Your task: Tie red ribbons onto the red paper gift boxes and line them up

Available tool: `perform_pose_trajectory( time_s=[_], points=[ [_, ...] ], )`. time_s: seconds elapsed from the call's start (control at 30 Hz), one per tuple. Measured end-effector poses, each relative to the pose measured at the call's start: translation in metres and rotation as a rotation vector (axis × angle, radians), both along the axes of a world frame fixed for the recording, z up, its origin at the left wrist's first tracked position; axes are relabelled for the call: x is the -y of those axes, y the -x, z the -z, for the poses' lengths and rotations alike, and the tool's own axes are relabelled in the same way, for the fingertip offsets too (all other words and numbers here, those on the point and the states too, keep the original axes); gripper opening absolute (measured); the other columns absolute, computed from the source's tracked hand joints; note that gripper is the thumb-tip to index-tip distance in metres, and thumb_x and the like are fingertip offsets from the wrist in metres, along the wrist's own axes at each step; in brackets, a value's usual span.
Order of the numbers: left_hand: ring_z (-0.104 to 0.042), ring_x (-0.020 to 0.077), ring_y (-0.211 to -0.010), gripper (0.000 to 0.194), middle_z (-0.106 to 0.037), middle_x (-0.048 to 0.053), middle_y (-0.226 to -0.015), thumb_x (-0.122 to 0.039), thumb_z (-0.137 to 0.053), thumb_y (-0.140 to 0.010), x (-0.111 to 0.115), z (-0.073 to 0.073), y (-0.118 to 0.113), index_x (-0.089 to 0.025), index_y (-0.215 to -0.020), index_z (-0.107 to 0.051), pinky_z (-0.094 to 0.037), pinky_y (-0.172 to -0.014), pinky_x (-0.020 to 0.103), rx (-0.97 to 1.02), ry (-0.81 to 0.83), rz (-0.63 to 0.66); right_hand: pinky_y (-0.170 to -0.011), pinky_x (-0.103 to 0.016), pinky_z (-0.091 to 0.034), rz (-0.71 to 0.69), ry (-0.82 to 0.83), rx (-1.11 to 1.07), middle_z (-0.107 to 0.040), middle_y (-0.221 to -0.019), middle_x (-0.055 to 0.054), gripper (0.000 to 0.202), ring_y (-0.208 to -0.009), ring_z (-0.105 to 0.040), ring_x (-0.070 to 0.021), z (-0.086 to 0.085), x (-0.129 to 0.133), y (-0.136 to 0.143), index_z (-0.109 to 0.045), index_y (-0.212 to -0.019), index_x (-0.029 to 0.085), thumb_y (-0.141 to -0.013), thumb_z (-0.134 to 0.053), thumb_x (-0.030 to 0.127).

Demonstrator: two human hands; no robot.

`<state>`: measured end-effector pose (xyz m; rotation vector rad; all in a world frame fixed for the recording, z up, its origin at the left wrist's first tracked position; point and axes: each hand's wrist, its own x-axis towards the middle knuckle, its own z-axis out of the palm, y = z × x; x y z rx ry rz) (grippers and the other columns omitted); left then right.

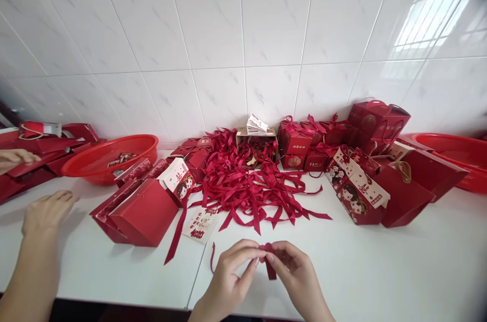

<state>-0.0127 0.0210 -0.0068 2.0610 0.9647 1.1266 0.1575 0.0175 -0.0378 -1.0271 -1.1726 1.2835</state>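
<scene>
Near the table's front edge, my left hand (235, 274) and my right hand (294, 271) are close together, fingertips almost meeting. Both pinch a small piece of red ribbon (271, 270), whose end hangs down between them. Just beyond my hands lies a big tangled pile of red ribbons (251, 190). A short dark red cord (212, 258) rests on the white table to the left of my left hand. Farther left, a printed white card (200, 225) lies flat, with one long ribbon (177, 236) trailing beside it.
Red gift bags (146, 213) stand at left, more bags (405, 192) at right. Red boxes with bows (294, 144) line the tiled wall. Red baskets (95, 165) sit at both sides. At far left are another person's arm (41, 246) and a hand (17, 158).
</scene>
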Motion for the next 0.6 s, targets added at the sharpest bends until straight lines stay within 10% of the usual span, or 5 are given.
perform_pose_trajectory(
  time_s=[0.23,0.6],
  points=[
    [-0.068,0.0197,-0.095,0.024,-0.070,0.005,-0.100,-0.028,-0.061,-0.089,0.018,0.025,0.002,-0.026,-0.113,-0.062,-0.056,-0.085,0.027,0.319,0.316,-0.234,-0.048,-0.021,-0.044,-0.102,0.119,-0.237,-0.060,-0.062,-0.001,0.033,-0.052,-0.050,-0.0095,0.006,0.006,0.015,-0.072,-0.084,0.016,-0.072,-0.079,0.046],
    [-0.061,0.0229,-0.091,0.022,-0.063,0.008,-0.095,-0.041,-0.068,-0.083,0.021,0.023,-0.001,-0.021,-0.091,-0.074,-0.051,-0.081,0.034,0.521,0.685,0.072,-0.051,-0.019,-0.041,-0.184,0.268,-0.445,-0.064,-0.058,0.001,0.026,-0.049,-0.048,-0.0065,-0.003,0.020,0.015,-0.070,-0.071,0.016,-0.065,-0.086,0.036]
  ],
)
